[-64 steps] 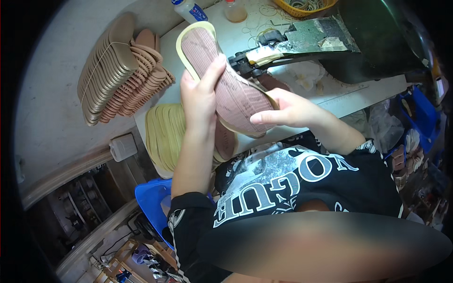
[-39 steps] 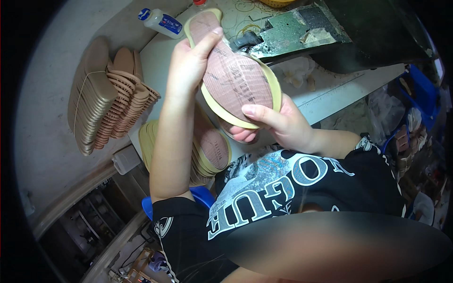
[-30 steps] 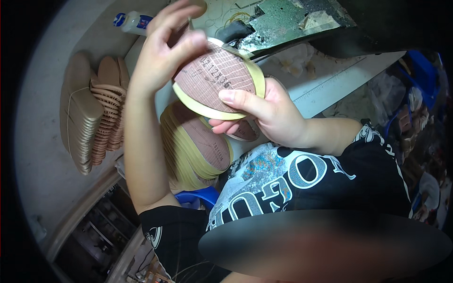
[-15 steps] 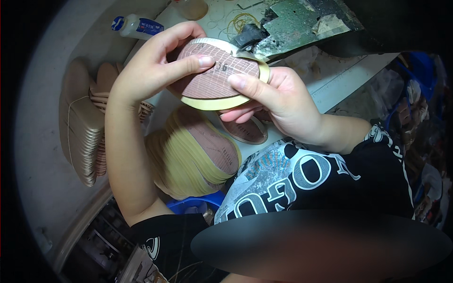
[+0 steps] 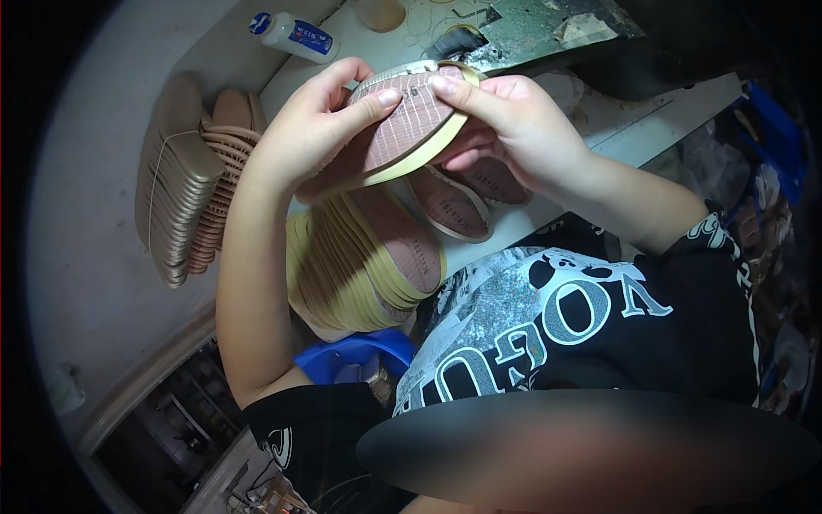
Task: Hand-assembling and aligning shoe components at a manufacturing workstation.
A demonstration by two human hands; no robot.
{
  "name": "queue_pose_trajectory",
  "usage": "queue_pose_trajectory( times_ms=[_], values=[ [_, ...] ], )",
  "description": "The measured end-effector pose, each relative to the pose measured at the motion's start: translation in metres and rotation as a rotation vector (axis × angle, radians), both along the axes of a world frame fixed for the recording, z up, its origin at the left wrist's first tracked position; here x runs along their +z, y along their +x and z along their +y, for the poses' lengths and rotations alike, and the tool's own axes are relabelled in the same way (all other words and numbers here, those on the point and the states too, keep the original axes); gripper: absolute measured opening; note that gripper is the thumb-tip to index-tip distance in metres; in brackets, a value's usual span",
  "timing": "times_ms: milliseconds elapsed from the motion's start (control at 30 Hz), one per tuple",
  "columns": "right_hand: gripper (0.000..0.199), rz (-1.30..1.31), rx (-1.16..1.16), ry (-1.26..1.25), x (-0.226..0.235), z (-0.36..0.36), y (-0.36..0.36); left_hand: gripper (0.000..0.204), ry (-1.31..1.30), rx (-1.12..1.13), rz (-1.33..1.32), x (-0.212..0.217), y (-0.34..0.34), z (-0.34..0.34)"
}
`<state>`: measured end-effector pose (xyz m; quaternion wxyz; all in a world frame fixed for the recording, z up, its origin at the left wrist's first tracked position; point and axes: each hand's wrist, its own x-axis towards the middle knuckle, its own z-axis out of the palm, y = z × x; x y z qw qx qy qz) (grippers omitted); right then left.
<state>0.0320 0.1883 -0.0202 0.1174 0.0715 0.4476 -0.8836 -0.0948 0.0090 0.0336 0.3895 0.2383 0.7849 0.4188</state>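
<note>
Both my hands hold a brownish-pink shoe insole (image 5: 385, 141) with white grid lines, tilted above the table. A yellow edge strip runs along its near side, and at its far end a strip stands up next to my right thumb. My left hand (image 5: 321, 128) grips the left side, thumb on top and fingers behind. My right hand (image 5: 522, 120) pinches the right end with its thumb on the face; its other fingers curl underneath. Below lies a fanned stack of yellow-edged insoles (image 5: 351, 265). Beside it, two insoles without yellow edges (image 5: 454, 210) rest on the table.
String ties a stack of tan soles (image 5: 175, 184) at the left wall, beside more pinkish soles (image 5: 224, 197). A blue tub (image 5: 368, 343) sits below the insole stack. At the back are a white bottle (image 5: 295, 37), an amber cup (image 5: 379, 13) and a green machine (image 5: 548, 34).
The held insole has tilted, its left end now lower and its right end higher. Both hands still grip it. The view has shifted, showing more of the insoles on the table.
</note>
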Motion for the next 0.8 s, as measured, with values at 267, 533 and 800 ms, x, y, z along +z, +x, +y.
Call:
queue_pose_trajectory(
  times_ms=[267, 533, 800],
  values=[
    [0.037, 0.072, -0.045, 0.023, -0.012, -0.006, -0.021, 0.030, -0.021, 0.123, 0.054, -0.011, -0.011, -0.006],
    [0.030, 0.118, -0.023, 0.084, -0.019, 0.001, -0.025, 0.033, -0.126, 0.266, -0.164, -0.008, 0.014, 0.005],
    [0.035, 0.190, 0.199, 0.258, -0.028, 0.012, 0.018, 0.047, -0.091, 0.408, -0.238, 0.002, 0.048, 0.021]
  ],
)
